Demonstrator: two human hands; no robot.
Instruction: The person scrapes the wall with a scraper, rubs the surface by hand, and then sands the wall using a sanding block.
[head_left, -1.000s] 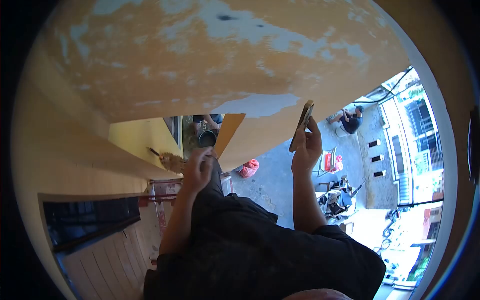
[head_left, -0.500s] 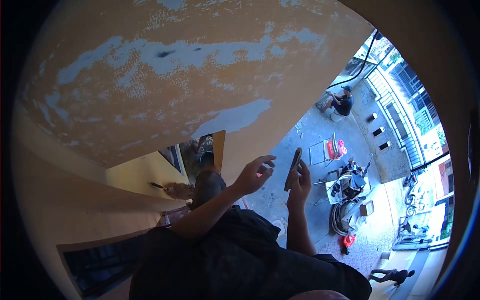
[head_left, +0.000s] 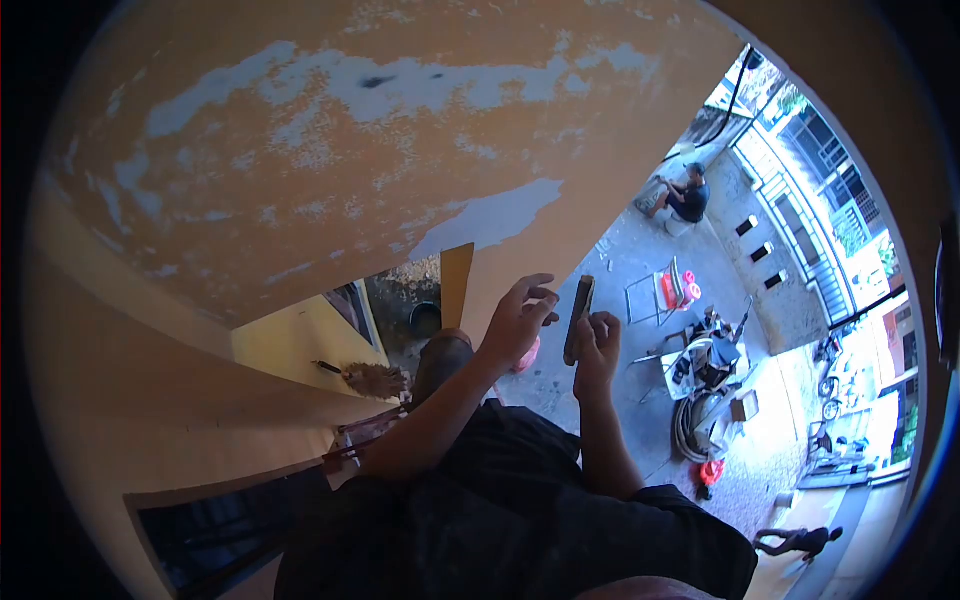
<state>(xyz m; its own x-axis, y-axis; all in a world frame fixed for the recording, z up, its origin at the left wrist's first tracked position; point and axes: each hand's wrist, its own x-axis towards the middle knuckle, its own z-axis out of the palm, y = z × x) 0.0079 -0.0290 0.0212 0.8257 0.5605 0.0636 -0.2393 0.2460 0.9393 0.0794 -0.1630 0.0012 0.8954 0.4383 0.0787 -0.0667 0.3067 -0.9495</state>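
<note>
My right hand is closed around a long, narrow, dark block, held nearly upright with its top end leaning slightly right. Just left of it, my left hand is raised with loosely bent fingers apart. Nothing shows in its grasp, and its fingertips are a short gap from the block. Both hands are in front of my dark shirt. Over them spreads an orange painted surface with pale, patchy areas.
A brown bristly duster lies on the ledge at left. On the floor at right are a folding chair with red items, a cluttered small table and a coiled hose. One person sits farther back; another person is lower right.
My view has shifted, so the background appears farther right. Both hands and the block sit higher in view. My left hand's fingers have bent and turned slightly beside the block.
</note>
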